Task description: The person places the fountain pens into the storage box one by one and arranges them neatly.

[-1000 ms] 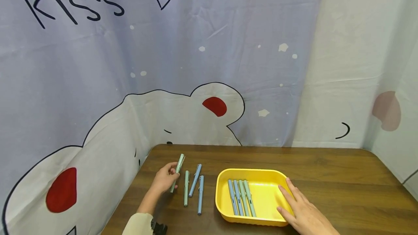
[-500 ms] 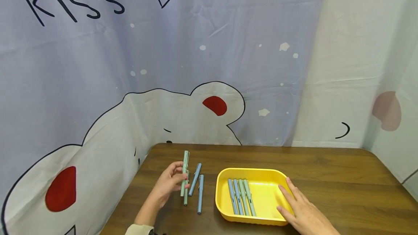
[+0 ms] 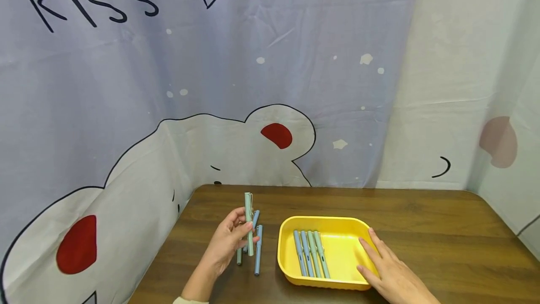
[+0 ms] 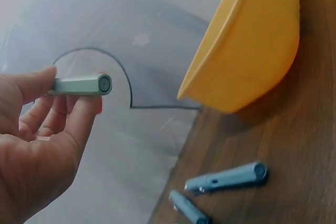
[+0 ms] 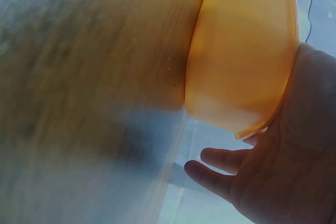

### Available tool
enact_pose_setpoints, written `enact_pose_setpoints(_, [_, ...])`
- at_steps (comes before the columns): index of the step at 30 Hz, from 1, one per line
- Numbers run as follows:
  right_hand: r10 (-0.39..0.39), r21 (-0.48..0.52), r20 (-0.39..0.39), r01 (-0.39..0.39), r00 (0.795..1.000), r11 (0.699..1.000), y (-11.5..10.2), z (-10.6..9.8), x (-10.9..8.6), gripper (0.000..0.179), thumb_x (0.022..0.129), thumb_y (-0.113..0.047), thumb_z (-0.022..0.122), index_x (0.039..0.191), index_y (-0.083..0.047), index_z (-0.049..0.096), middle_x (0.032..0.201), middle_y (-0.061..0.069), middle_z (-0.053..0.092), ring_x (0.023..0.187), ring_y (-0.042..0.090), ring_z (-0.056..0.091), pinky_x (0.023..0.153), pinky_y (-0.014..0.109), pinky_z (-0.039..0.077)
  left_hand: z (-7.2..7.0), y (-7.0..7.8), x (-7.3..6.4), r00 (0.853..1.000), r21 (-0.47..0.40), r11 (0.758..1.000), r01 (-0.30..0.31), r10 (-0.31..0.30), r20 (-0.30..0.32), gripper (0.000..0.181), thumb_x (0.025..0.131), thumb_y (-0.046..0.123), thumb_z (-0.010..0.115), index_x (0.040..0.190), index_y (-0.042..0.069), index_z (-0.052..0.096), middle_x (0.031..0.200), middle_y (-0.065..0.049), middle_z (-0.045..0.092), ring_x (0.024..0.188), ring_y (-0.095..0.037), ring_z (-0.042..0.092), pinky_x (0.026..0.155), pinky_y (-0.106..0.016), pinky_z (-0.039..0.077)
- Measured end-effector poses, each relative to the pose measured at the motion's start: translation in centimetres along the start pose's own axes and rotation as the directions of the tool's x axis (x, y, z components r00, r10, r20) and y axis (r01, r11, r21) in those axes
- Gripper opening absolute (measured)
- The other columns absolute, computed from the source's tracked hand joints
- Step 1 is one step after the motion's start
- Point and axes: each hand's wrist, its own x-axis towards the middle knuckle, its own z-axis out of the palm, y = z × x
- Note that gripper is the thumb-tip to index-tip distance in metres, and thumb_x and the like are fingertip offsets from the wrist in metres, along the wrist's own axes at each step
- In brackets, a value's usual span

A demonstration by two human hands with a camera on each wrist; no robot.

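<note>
My left hand (image 3: pixel 225 243) pinches a light green pen (image 3: pixel 248 210) between thumb and fingers, above the table and nearly upright in the head view. In the left wrist view, the pen's end (image 4: pixel 105 84) points toward the camera. Behind and below this hand lie a blue pen (image 3: pixel 259 247), a second blue pen (image 3: pixel 256 218) and a green pen (image 3: pixel 239 258); the last two are partly hidden. My right hand (image 3: pixel 390 269) rests over the right rim of a yellow tray (image 3: pixel 341 283), fingers spread. Inside, two blue pens (image 3: pixel 300 253) and two green pens (image 3: pixel 320 253) lie side by side.
The brown wooden table (image 3: pixel 443 229) carries everything. A printed curtain (image 3: pixel 320 83) hangs behind its back edge and along the sides. Tray walls (image 5: pixel 241 51) rise steeply from the tabletop.
My left hand has lifted the green pen and carried it to the right, past the other pens, turning it more upright. The right hand and tray stay in place.
</note>
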Motion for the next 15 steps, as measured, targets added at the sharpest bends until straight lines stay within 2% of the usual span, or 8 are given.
enact_pose_setpoints(6, [0.001,0.008,-0.002,-0.001,1.0,1.0,0.0,0.1,0.0,0.066,0.101,-0.049,0.058,0.153,-0.01,0.045,0.165,0.02,0.026,0.138,0.047,0.044,0.093,0.067,0.048,1.4,-0.2,-0.2,1.0,0.02,1.0,-0.008,0.008,0.001,0.042,0.098,0.013,0.067,0.136,0.003,0.05,0.11,-0.01,0.052,0.097,-0.022,0.057,0.09,-0.055,0.057])
enact_pose_setpoints(15, [-0.001,0.01,-0.004,0.001,1.0,1.0,0.1,0.1,0.1,0.067,0.101,-0.049,0.057,0.153,-0.009,0.045,0.165,0.02,0.025,0.138,0.047,0.044,0.094,0.066,0.048,3.5,-0.3,-0.2,1.0,0.091,0.996,-0.001,-0.001,0.028,0.034,0.094,0.016,0.072,0.124,0.009,0.057,0.103,-0.004,0.06,0.09,-0.018,0.062,0.085,-0.042,0.055])
